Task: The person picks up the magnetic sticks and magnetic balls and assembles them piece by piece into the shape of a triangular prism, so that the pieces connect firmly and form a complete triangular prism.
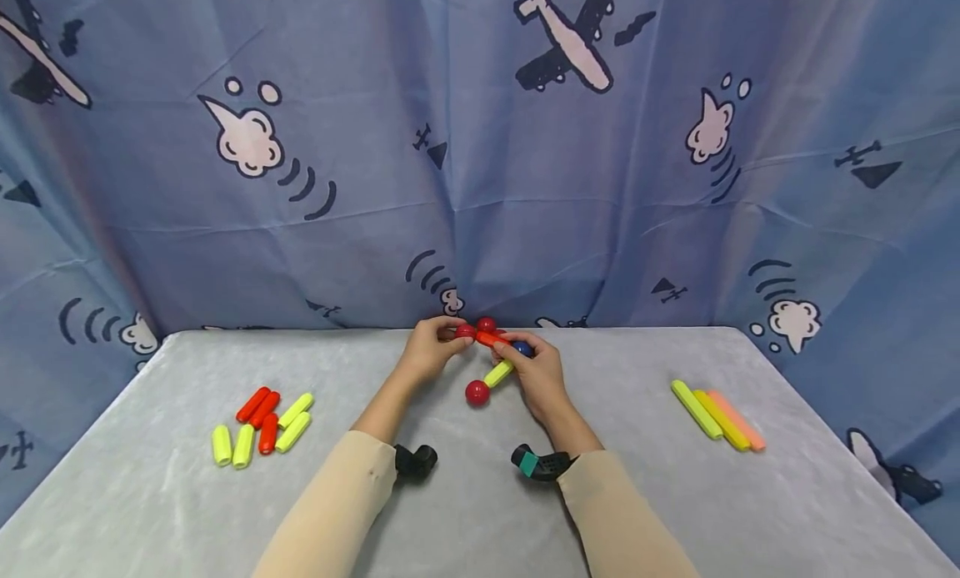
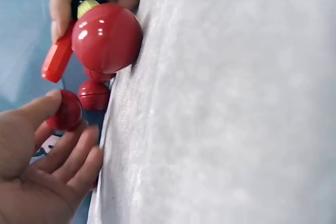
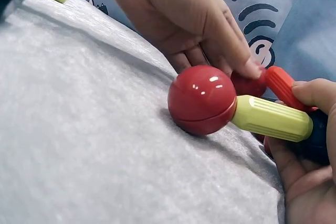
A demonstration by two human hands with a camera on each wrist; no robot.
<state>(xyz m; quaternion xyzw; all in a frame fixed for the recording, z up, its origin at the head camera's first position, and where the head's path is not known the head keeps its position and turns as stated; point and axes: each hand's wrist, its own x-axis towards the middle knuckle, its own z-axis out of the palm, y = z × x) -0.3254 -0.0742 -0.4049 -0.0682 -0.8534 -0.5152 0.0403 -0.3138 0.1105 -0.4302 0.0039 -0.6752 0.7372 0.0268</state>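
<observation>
My left hand [image 1: 426, 351] pinches a red ball [image 2: 68, 111] between thumb and fingers at the table's far edge. In my right hand [image 1: 542, 374] is a red rod [image 3: 286, 87], pinched by the thumb, together with a dark blue ball [image 1: 522, 349]. From the blue ball a yellow-green rod [image 3: 273, 119] runs to another red ball [image 3: 202, 99] low over the table. The left wrist view shows a small gap between the red rod's near end and the pinched ball. Further red balls [image 2: 94, 95] sit behind, partly hidden.
Several red rods [image 1: 263, 409] and yellow-green rods [image 1: 294, 432] lie loose on the left of the grey-white table [image 1: 480, 511]. Three longer sticks, yellow-green [image 1: 696, 409], yellow [image 1: 722, 420] and orange [image 1: 738, 421], lie at right. A patterned blue curtain [image 1: 375, 186] hangs behind the far edge.
</observation>
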